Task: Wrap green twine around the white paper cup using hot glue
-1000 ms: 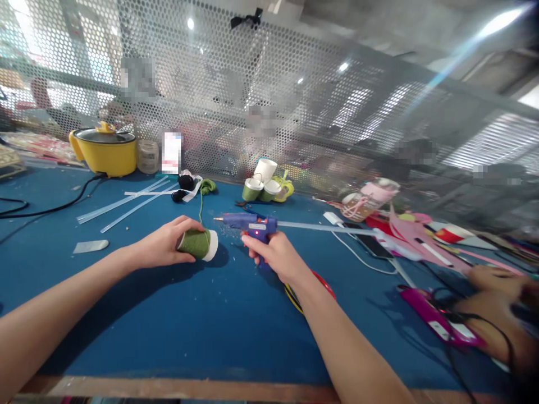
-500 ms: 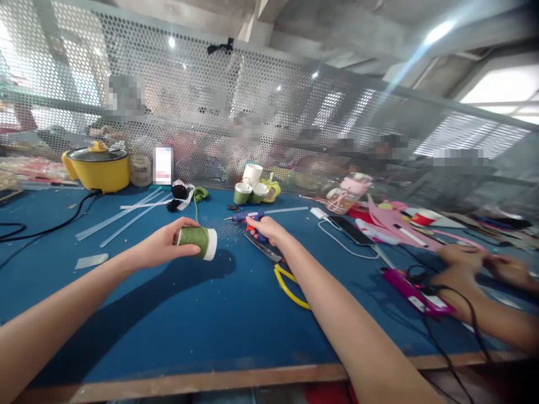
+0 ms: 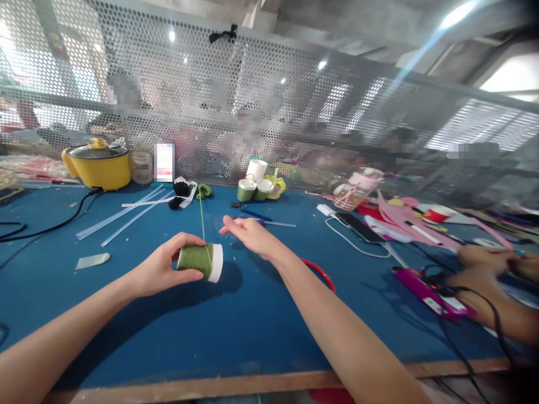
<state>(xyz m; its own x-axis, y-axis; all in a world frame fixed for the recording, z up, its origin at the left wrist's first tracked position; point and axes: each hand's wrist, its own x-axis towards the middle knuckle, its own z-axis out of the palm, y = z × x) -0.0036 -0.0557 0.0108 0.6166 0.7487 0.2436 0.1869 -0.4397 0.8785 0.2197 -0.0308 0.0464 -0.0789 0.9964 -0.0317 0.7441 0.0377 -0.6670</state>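
A white paper cup wrapped in green yarn (image 3: 196, 261) lies sideways in my left hand (image 3: 162, 266), its thumb and fingers around the wrapped side. A taut green strand (image 3: 202, 219) runs from the cup back to a small yarn bundle (image 3: 204, 191). To the right of the cup, my right hand (image 3: 252, 235) reaches leftward over the table with its fingers stretched out and nothing visible in them. Just behind it lies a blue glue gun (image 3: 248, 219), largely hidden, with a clear glue stick (image 3: 280, 224). A red curved handle (image 3: 322, 271) shows partly from under my right forearm.
Yarn-wrapped cups (image 3: 246, 191) stand near the perforated screen. A yellow electric pot (image 3: 100, 168), jar (image 3: 142, 167) and clear glue sticks (image 3: 122, 216) are at left. On the right are a phone (image 3: 360, 227), purple power strip (image 3: 429, 292), cables and another person's hands (image 3: 484, 269).
My right hand has come off the glue gun and moved slightly left, toward the cup. The yellow scissors handle no longer shows; a red handle does. The wrapped cup sits a little lower.
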